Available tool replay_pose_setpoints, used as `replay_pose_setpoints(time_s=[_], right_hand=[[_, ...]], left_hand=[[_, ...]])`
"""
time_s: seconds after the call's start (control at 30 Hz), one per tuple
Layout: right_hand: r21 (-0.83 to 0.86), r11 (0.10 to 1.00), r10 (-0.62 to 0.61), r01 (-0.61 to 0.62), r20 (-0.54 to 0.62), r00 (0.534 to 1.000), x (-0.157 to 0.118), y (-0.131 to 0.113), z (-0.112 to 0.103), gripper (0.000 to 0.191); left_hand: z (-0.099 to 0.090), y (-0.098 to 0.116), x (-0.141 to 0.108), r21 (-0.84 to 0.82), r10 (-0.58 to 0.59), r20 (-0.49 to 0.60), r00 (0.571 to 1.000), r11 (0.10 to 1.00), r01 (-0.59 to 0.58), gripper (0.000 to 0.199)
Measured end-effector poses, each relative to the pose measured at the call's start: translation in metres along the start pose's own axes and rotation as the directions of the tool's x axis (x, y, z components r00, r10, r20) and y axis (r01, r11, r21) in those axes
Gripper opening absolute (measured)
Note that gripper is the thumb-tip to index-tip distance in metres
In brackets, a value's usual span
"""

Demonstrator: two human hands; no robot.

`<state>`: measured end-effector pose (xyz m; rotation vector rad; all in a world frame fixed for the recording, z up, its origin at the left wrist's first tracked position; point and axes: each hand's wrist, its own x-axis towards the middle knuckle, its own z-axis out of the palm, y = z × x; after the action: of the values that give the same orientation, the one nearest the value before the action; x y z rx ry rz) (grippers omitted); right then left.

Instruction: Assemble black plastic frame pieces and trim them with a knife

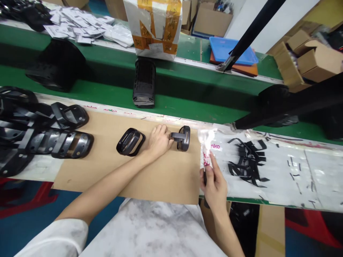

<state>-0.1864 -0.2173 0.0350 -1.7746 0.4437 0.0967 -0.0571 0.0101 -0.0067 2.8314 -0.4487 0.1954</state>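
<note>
The left hand (158, 141) rests on a cardboard sheet (171, 178), its fingers curled against the stem of one black plastic T-shaped part (183, 138); that part lies at the hand's 3 o'clock, its long axis running from the stem by the fingers to a wider head at the far end; the left hand is the nearer; the right hand (214, 186) pinches one clear plastic bag (206, 142) upright between thumb and fingers, at the sheet's 3 o'clock edge; one black oval frame (130, 142) lies at the left hand's 9 o'clock; beyond it, a heap of black moulded parts (56, 144) overlaps too much to count; at 3 o'clock, black plastic strips (248, 162), also uncountable, lie on the white-covered table (318, 175); at 12 o'clock, three black housings (144, 82), one half hidden, stand along a green conveyor belt (112, 94).
</note>
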Motion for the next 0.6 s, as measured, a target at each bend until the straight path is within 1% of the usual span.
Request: replay_pose_setpoints(time_s=[0.03,0.07,0.1,0.13,0.2,0.23,0.27,0.3,0.33,0.4,0.43,0.47,0.5,0.53,0.6], right_hand=[[-0.008,1.000,-0.013,0.012,-0.039,0.999,-0.001,0.000,0.001,0.064],[-0.033,0.999,-0.031,0.030,-0.022,0.999,-0.001,0.001,0.003,0.064],[-0.072,0.996,-0.051,0.054,0.039,0.998,0.001,0.002,0.005,0.063],[-0.119,0.990,-0.063,0.079,0.134,0.989,0.003,0.003,0.005,0.060],[-0.197,0.974,-0.045,0.113,0.321,0.946,0.010,0.003,0.004,0.056],[-0.221,0.969,-0.025,0.111,0.361,0.932,0.013,0.002,0.002,0.055],[-0.231,0.968,-0.006,0.095,0.361,0.932,0.015,0.001,0.000,0.055],[-0.223,0.972,0.005,0.074,0.336,0.942,0.016,0.000,-0.002,0.056],[-0.204,0.977,0.004,0.059,0.295,0.955,0.015,-0.001,-0.003,0.057],[-0.153,0.987,-0.032,0.059,0.169,0.985,0.010,-0.001,-0.002,0.060],[-0.133,0.989,-0.055,0.070,0.117,0.992,0.008,-0.001,0.000,0.061],[-0.128,0.988,-0.072,0.085,0.097,0.993,0.006,0.000,0.002,0.061],[-0.139,0.985,-0.082,0.098,0.113,0.990,0.005,0.002,0.005,0.060],[-0.159,0.982,-0.080,0.106,0.166,0.983,0.005,0.003,0.006,0.060],[-0.200,0.974,-0.043,0.106,0.298,0.954,0.009,0.006,0.006,0.058]], left_hand=[[0.000,0.000,0.000,-0.003,-0.002,0.003,1.000,1.000,0.002,0.020],[-0.001,0.001,-0.001,-0.004,-0.004,0.006,1.000,1.000,0.004,0.020],[-0.001,0.001,-0.001,-0.002,-0.006,0.009,1.000,1.000,0.006,0.021],[-0.001,0.001,-0.002,0.000,-0.005,0.013,1.000,1.000,0.005,0.021],[-0.002,0.001,-0.003,0.005,0.002,0.021,1.000,1.000,-0.002,0.022],[-0.002,0.001,-0.004,0.007,0.006,0.024,1.000,1.000,-0.006,0.022],[-0.002,0.001,-0.004,0.009,0.008,0.026,1.000,1.000,-0.008,0.022],[-0.003,0.002,-0.004,0.010,0.007,0.029,1.000,1.000,-0.007,0.022],[-0.003,0.002,-0.005,0.009,0.003,0.030,1.000,1.000,-0.004,0.022],[-0.003,0.002,-0.005,0.003,-0.003,0.029,1.000,1.000,0.003,0.021],[-0.003,0.003,-0.005,-0.003,-0.005,0.026,1.000,1.000,0.005,0.021],[-0.003,0.003,-0.005,-0.009,-0.008,0.023,1.000,1.000,0.008,0.022],[-0.003,0.004,-0.005,-0.017,-0.009,0.020,1.000,1.000,0.009,0.022],[-0.003,0.004,-0.005,-0.024,-0.010,0.020,1.000,1.000,0.010,0.022],[-0.002,0.003,-0.004,-0.032,-0.015,0.026,1.000,0.999,0.016,0.022]])
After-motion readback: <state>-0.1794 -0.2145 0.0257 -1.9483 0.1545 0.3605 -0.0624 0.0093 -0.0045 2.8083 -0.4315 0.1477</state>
